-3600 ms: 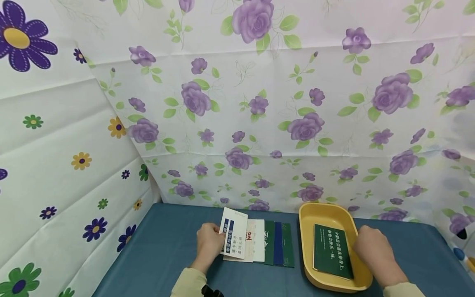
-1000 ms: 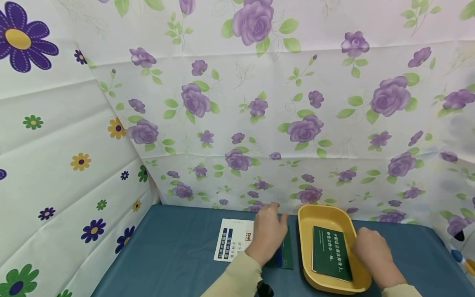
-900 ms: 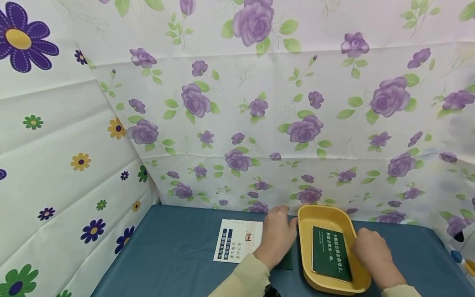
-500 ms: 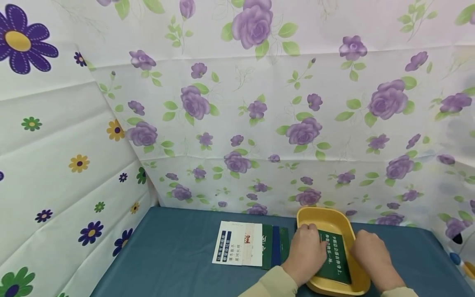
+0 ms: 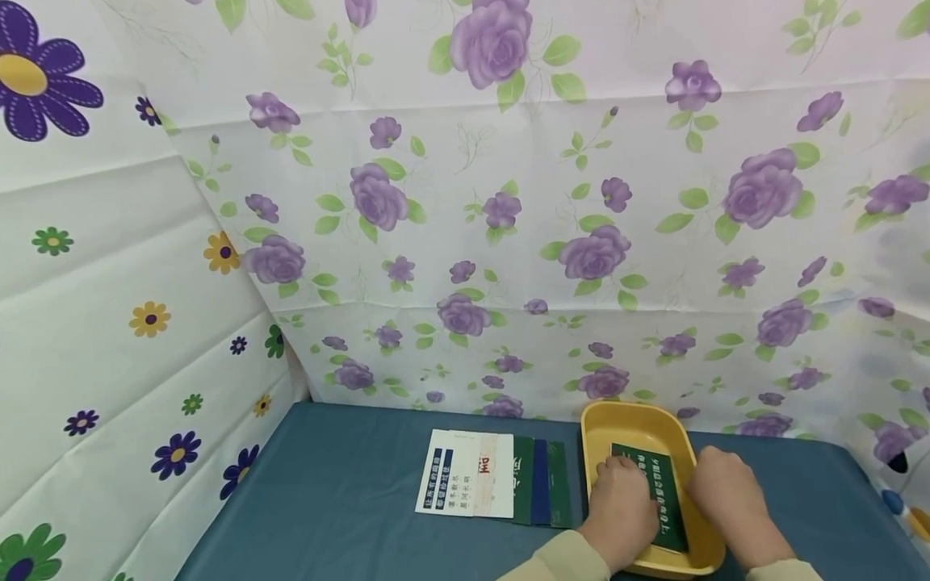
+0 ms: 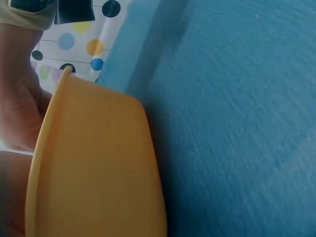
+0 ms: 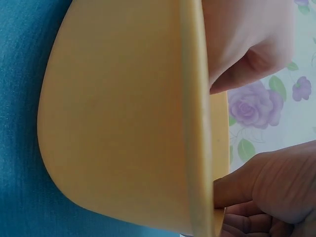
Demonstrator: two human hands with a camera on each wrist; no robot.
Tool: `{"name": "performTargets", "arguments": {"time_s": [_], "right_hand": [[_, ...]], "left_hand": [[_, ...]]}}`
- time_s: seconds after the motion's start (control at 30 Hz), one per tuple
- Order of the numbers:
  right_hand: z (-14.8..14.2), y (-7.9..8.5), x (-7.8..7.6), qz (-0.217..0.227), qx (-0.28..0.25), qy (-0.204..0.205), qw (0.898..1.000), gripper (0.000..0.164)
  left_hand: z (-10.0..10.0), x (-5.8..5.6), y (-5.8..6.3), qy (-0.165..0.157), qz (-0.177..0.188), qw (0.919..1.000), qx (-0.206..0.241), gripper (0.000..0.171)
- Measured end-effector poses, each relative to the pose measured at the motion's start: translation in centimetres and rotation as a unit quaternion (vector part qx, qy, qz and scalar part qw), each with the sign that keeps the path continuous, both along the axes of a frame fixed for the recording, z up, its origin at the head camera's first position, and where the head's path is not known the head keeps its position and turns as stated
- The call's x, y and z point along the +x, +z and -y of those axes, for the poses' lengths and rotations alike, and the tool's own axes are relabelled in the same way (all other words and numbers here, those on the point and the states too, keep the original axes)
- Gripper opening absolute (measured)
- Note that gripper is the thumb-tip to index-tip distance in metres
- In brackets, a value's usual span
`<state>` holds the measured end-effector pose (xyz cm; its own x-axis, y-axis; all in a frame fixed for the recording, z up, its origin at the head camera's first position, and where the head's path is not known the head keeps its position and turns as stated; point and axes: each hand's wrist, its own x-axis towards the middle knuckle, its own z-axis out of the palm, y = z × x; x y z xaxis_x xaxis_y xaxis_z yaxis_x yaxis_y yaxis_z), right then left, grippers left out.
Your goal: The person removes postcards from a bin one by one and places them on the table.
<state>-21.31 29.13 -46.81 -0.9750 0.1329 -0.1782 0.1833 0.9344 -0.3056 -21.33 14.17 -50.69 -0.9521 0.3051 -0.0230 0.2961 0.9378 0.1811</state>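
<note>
In the head view, a dark green card [image 5: 672,516] with white printed characters lies in a yellow plastic tray [image 5: 599,420]. My left hand [image 5: 623,508] reaches over the tray's left rim and, with curled fingers, grips the card at its left side; its fingertips are hidden. At the right rim my right hand [image 5: 732,492] holds the tray, thumb inside. The right wrist view shows the left hand [image 7: 247,39] behind the tray's near wall [image 7: 123,123] and the right hand [image 7: 276,192] at the far rim. From the left wrist camera, the right hand [image 6: 19,111] appears past the yellow wall [image 6: 98,163].
Left of the tray, an overlapping row holds a white card [image 5: 458,476] with dark blue blocks, a cream card [image 5: 494,476] with red lettering, green cards [image 5: 558,484] and a blue card [image 5: 540,484]. The blue-covered table [image 5: 349,484] meets a floral backdrop [image 5: 465,202] behind.
My left hand has let go of the white card, leaving it at the row's left end, and moved right into the tray over the green card. My right hand stays at the tray rim.
</note>
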Motion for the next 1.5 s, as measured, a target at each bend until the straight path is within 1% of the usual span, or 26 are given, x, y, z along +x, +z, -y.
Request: {"name": "performTargets", "arguments": {"time_s": [0.07, 0.2, 0.3, 0.47, 0.63, 0.73, 0.87, 0.97, 1.13, 1.3, 1.43, 1.5], "right_hand": [[0.0, 0.1, -0.1, -0.002, 0.001, 0.000, 1.000, 0.007], [0.0, 0.1, -0.1, -0.002, 0.003, 0.003, 1.000, 0.007], [0.0, 0.0, -0.1, -0.005, 0.006, 0.002, 1.000, 0.007], [-0.1, 0.0, -0.2, -0.010, 0.008, 0.002, 1.000, 0.006], [-0.1, 0.0, -0.3, -0.008, 0.007, 0.001, 1.000, 0.007], [-0.2, 0.0, -0.3, -0.007, 0.007, 0.001, 1.000, 0.007], [-0.1, 0.2, -0.4, -0.007, 0.006, -0.002, 1.000, 0.008], [-0.1, 0.1, -0.4, -0.004, 0.004, -0.003, 1.000, 0.008], [-0.3, -0.2, -0.2, 0.003, 0.003, -0.003, 1.000, 0.008], [-0.4, -0.3, -0.1, -0.007, 0.001, 0.000, 1.000, 0.007], [-0.4, -0.2, -0.2, -0.007, 0.003, 0.001, 1.000, 0.007], [-0.4, -0.2, -0.2, -0.005, 0.003, 0.001, 1.000, 0.007]], "left_hand": [[-0.3, 0.0, -0.2, 0.021, 0.018, 0.9996, 0.003, 0.076], [-0.8, 0.0, -0.6, 0.041, 0.022, 0.9982, -0.037, 0.082], [-0.9, 0.0, -0.9, 0.037, 0.007, 0.9963, -0.077, 0.086], [-1.0, -0.1, -1.2, 0.022, 0.001, 0.9936, -0.110, 0.086], [-0.9, -0.3, -1.3, -0.001, 0.008, 0.9931, -0.117, 0.080], [-0.8, -0.3, -1.4, -0.005, 0.005, 0.9939, -0.110, 0.075], [-1.0, -0.4, -1.3, 0.015, 0.010, 0.9960, -0.087, 0.069], [-1.0, -0.4, -1.2, 0.022, 0.021, 0.9962, -0.082, 0.065], [-1.1, -0.2, -1.1, 0.020, 0.032, 0.9943, -0.099, 0.067], [-1.2, 0.1, -1.2, 0.027, 0.005, 0.9930, -0.115, 0.069], [-1.3, 0.1, -1.1, 0.041, -0.011, 0.9928, -0.112, 0.070], [-1.4, 0.1, -1.1, 0.049, -0.016, 0.9925, -0.111, 0.074]]}}
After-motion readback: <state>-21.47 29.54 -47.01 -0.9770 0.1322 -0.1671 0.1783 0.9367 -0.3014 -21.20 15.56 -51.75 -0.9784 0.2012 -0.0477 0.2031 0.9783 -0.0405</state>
